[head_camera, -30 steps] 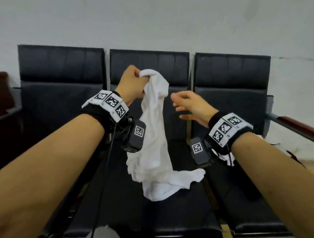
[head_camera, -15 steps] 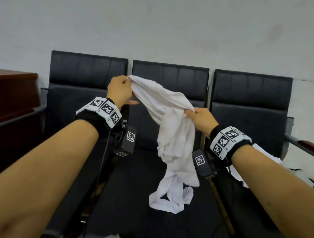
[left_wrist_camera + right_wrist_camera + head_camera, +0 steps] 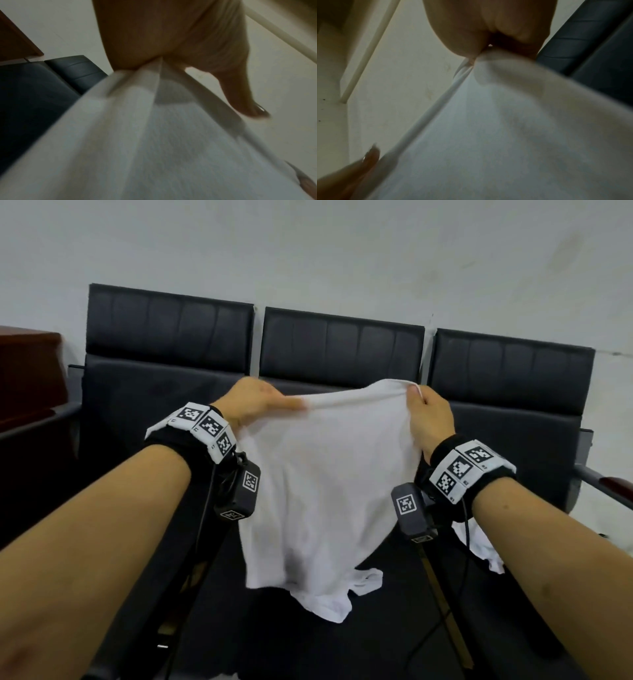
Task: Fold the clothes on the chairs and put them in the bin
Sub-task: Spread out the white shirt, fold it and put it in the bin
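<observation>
A white garment [image 3: 322, 491] hangs spread flat in front of the middle black chair [image 3: 342, 350], its lower end bunched on the seat. My left hand [image 3: 255, 402] grips its top edge at the left, index finger lying along the hem. My right hand [image 3: 426, 412] pinches the top edge at the right. In the left wrist view the cloth [image 3: 154, 135] fans out from my left hand [image 3: 159, 59]. In the right wrist view the cloth [image 3: 505, 128] runs down from my right hand [image 3: 481, 54]. No bin is in view.
Three black chairs stand in a row against a white wall. Another white garment [image 3: 479, 546] lies on the right chair's seat [image 3: 507, 594], partly hidden by my right forearm. A dark wooden cabinet [image 3: 27, 371] stands at the far left. A chair armrest [image 3: 613, 484] juts out at right.
My hands have moved apart and pulled the garment from a twisted hanging bunch into a flat spread sheet. The right hand went from free, to gripping mid-cloth, to the top right edge.
</observation>
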Demonstrator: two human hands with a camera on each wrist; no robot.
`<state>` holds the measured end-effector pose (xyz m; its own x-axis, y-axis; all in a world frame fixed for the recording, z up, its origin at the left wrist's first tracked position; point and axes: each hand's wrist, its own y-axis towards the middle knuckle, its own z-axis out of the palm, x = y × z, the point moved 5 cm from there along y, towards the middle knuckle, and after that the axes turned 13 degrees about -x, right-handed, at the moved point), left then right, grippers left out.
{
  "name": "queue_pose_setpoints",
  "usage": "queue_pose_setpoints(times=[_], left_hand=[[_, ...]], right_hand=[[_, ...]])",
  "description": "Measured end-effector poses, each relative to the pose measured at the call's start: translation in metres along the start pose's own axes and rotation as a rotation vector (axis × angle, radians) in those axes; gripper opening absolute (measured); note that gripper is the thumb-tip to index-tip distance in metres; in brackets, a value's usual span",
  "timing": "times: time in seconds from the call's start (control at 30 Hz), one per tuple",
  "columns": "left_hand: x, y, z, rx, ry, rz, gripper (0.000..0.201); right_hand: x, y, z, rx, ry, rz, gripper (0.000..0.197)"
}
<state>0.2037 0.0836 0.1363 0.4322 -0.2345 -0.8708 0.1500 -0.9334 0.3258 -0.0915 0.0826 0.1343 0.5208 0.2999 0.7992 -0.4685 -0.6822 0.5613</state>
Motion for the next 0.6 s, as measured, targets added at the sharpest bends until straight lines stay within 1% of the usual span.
queue_pose_setpoints(times=[0.03, 0.07, 0.1, 0.17, 0.23, 0.3, 0.33, 0.37, 0.4, 0.47, 0.53, 0.6], left_hand=[[0.004, -0.003, 0.003, 0.053, 0.073, 0.011, 0.046], [0.008, -0.003, 0.004, 0.058, 0.172, 0.035, 0.040], [0.012, 0.000, 0.004, 0.019, 0.277, 0.068, 0.031], [0.020, 0.006, 0.000, -0.123, 0.407, 0.091, 0.018], [0.024, 0.008, -0.002, -0.223, 0.467, 0.075, 0.015], [0.026, 0.010, -0.003, -0.258, 0.545, 0.102, 0.018], [0.028, 0.011, -0.003, -0.264, 0.575, 0.112, 0.020], [0.030, 0.012, -0.003, -0.262, 0.597, 0.117, 0.022], [0.032, 0.013, -0.003, -0.254, 0.612, 0.125, 0.024], [0.036, 0.015, -0.001, -0.245, 0.619, 0.139, 0.022], [0.038, 0.016, -0.001, -0.283, 0.593, 0.138, 0.018], [0.036, 0.016, -0.003, -0.353, 0.529, 0.108, 0.018]], right_hand=[[-0.002, -0.001, 0.002, 0.025, 0.012, 0.025, 0.029], [-0.005, -0.002, 0.004, 0.051, 0.036, 0.061, 0.027], [-0.005, -0.004, 0.005, 0.078, 0.073, 0.103, 0.027], [-0.007, -0.014, 0.009, 0.151, 0.145, 0.197, 0.031], [-0.006, -0.025, 0.009, 0.266, 0.133, 0.211, 0.033], [-0.010, -0.032, 0.009, 0.422, -0.043, 0.169, 0.034], [-0.015, -0.034, 0.008, 0.498, -0.167, 0.161, 0.032], [-0.022, -0.034, 0.007, 0.542, -0.286, 0.157, 0.029], [-0.028, -0.031, 0.005, 0.533, -0.371, 0.151, 0.027], [-0.035, -0.022, 0.002, 0.434, -0.452, 0.141, 0.027], [-0.035, -0.018, 0.000, 0.336, -0.490, 0.130, 0.027], [-0.035, -0.017, 0.000, 0.251, -0.459, 0.163, 0.032]])
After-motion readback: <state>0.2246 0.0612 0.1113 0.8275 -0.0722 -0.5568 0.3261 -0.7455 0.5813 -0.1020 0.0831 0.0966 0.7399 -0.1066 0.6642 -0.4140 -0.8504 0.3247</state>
